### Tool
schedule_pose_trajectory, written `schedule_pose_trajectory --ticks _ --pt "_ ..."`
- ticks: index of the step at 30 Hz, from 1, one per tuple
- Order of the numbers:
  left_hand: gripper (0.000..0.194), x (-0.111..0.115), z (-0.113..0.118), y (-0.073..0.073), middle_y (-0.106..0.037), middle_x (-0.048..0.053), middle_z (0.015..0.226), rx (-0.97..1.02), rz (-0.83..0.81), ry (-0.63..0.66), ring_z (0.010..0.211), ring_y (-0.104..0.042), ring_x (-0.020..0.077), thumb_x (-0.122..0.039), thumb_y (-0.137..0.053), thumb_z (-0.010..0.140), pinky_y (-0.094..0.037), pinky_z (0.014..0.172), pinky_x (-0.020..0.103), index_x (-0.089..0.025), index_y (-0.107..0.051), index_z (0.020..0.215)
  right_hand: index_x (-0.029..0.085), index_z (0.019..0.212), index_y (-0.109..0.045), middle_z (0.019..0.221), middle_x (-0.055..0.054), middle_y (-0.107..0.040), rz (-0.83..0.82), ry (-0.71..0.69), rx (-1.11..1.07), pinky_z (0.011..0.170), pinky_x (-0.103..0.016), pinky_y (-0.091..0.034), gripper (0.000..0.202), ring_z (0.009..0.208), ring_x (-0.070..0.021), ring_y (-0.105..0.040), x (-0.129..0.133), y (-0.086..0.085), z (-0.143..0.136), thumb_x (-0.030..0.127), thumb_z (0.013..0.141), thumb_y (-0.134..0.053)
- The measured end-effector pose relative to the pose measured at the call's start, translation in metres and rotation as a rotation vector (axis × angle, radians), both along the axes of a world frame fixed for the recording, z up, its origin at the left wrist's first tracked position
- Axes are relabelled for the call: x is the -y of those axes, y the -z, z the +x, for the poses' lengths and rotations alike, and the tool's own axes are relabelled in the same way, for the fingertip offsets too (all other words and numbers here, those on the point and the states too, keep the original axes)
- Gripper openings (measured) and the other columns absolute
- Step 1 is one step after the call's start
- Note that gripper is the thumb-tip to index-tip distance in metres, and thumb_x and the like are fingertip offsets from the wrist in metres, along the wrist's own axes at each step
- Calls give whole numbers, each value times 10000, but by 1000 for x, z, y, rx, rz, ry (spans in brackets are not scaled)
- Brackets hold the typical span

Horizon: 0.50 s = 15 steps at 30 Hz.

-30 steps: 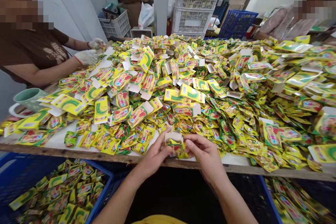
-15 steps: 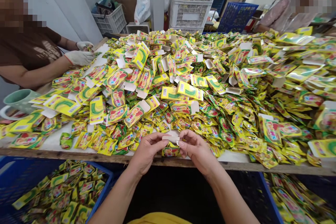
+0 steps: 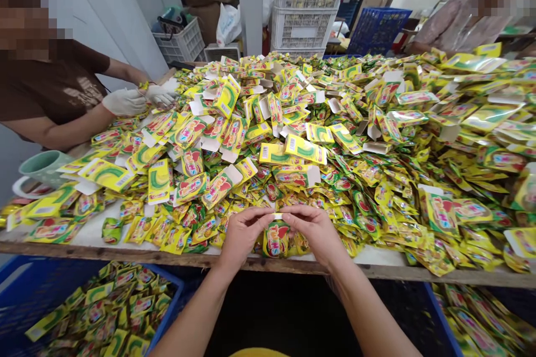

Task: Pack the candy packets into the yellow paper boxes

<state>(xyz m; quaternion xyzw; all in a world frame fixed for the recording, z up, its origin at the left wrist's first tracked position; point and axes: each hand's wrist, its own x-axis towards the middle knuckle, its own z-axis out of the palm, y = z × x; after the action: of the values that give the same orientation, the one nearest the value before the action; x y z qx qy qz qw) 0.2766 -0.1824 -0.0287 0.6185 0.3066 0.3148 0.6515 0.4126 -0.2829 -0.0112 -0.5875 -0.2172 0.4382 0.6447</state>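
Note:
A small yellow and green carton (image 3: pixel 275 240) stands upright at the table's front edge, its printed face toward me. My left hand (image 3: pixel 247 234) pinches its top end from the left, thumb and fingertips on the pale flap. From the right, my right hand (image 3: pixel 312 231) grips the same top end, the two thumbs nearly meeting. Behind both hands lies a heap of small yellow candy packets (image 3: pixel 364 201), with flat and open-ended cartons (image 3: pixel 221 185) on top of it.
Blue crates (image 3: pixel 170 312) of filled cartons sit below the wooden table edge (image 3: pixel 125 256). A green mug (image 3: pixel 46 170) stands at the left. A co-worker's gloved hands (image 3: pixel 125 101) are at the far left; another person sits at the back right.
The carton's raised top flap is now folded down, and its front shows more fully between my hands. The co-worker's gloved hands have moved a little apart. The view has shifted slightly.

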Motion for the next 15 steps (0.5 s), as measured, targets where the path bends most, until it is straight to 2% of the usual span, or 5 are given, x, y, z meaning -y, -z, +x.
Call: schedule_pose_trajectory --ticks 4,9,13,15 --pt "158 0 1 -7 -744 47 878 -23 84 51 808 -668 174 -265 -706 780 -519 763 266 -187 -748 911 193 775 -783 691 -26 -692 10 -2 82 521 -254 -536 236 558 -116 -583 3 -1 1 365 618 -822" --pt "88 -7 -3 -14 -732 56 836 2 304 160 812 -665 191 -256 -685 807 -515 780 297 -194 -747 815 228 848 -778 859 -52 -692 83 -116 236 575 -283 -546 196 687 -157 -621 12 -1 4 361 704 -772" --pt "76 -8 -10 -12 -748 69 875 22 321 202 866 -679 214 -239 -738 764 -521 830 330 -206 -757 830 242 851 -754 854 -37 -664 150 -95 389 677 -298 -523 180 786 -178 -617 17 4 1 283 684 -807" --pt "145 -4 -12 -10 -750 75 913 16 279 215 886 -683 222 -229 -752 749 -530 830 334 -205 -756 892 245 855 -740 860 -33 -659 146 -74 471 684 -296 -504 139 799 -179 -614 18 5 -3 267 724 -780"
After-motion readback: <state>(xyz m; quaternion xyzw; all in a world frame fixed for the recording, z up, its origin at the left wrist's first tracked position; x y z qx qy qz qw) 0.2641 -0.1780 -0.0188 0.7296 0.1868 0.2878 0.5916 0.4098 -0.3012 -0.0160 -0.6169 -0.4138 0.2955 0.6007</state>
